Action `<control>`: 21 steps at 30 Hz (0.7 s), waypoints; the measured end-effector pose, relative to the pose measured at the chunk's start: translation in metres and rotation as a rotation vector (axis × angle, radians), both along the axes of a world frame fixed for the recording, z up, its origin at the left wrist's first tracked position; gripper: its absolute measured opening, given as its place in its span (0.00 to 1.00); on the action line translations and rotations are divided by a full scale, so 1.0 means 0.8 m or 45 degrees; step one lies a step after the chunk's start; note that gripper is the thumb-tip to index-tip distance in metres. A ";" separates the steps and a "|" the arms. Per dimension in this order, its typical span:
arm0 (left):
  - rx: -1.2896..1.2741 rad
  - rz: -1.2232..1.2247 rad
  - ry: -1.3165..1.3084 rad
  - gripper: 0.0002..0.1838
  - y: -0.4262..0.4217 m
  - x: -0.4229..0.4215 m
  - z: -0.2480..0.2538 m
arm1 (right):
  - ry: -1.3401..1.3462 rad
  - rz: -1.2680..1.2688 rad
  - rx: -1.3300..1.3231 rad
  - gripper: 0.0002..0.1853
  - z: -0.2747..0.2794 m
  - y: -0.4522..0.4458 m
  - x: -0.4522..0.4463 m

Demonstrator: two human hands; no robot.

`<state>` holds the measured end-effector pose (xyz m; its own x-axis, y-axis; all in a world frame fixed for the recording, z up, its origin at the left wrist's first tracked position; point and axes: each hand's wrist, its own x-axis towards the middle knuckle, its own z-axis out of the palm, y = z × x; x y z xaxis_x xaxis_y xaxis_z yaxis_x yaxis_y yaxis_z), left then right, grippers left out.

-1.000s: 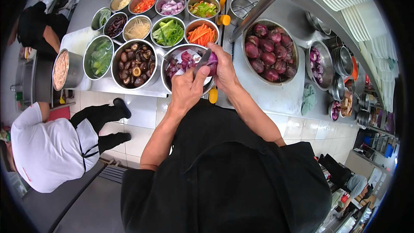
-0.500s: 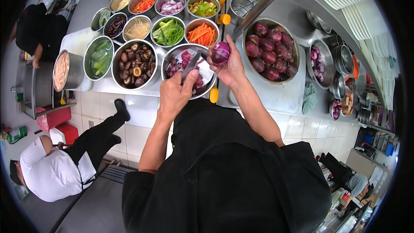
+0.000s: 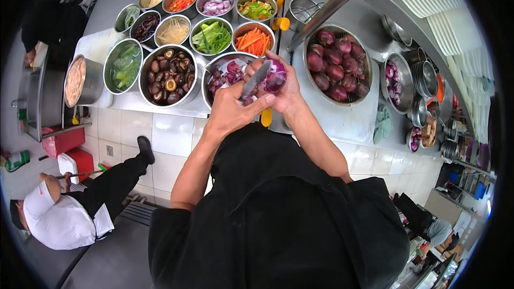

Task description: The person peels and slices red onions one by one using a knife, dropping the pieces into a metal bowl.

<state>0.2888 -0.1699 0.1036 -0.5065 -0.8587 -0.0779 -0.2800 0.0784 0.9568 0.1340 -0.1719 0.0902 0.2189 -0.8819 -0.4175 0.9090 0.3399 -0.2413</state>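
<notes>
My left hand [image 3: 231,109] is closed around a knife [image 3: 256,81], its broad blade laid against the side of a red onion [image 3: 276,76]. Cupped in my right hand [image 3: 289,93], the onion is partly peeled, with pale streaks on its purple surface. Both hands meet above the near edge of a metal bowl [image 3: 205,86], which holds purple onion skins [image 3: 227,75]. To the right of my right hand stands a perforated metal basin [image 3: 307,77] of whole red onions [image 3: 337,64]. The knife handle is hidden in my left hand.
Left of the skins sits a pot of dark mushrooms [image 3: 167,77]. Behind are carrot strips [image 3: 254,41], chopped greens [image 3: 212,37] and several other containers. A shelf post [image 3: 321,18] rises on the right, near a bowl of peeled onions [image 3: 394,83]. A person in white [image 3: 61,217] is at lower left.
My left hand has brought the knife up and right onto the onion. My right hand has lowered slightly and turned the onion. The person in white has shifted, now with a long stick in hand.
</notes>
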 end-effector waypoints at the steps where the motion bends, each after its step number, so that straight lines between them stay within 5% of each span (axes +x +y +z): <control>1: 0.003 -0.037 -0.120 0.20 -0.001 0.000 0.004 | -0.048 0.052 -0.127 0.23 -0.009 0.000 -0.001; 7: -0.142 0.086 0.105 0.25 0.002 -0.011 -0.003 | -0.024 0.087 -0.263 0.23 -0.016 0.002 -0.001; 21: -0.045 -0.026 -0.006 0.34 -0.002 -0.008 -0.001 | 0.353 0.085 -0.315 0.22 -0.014 0.004 0.007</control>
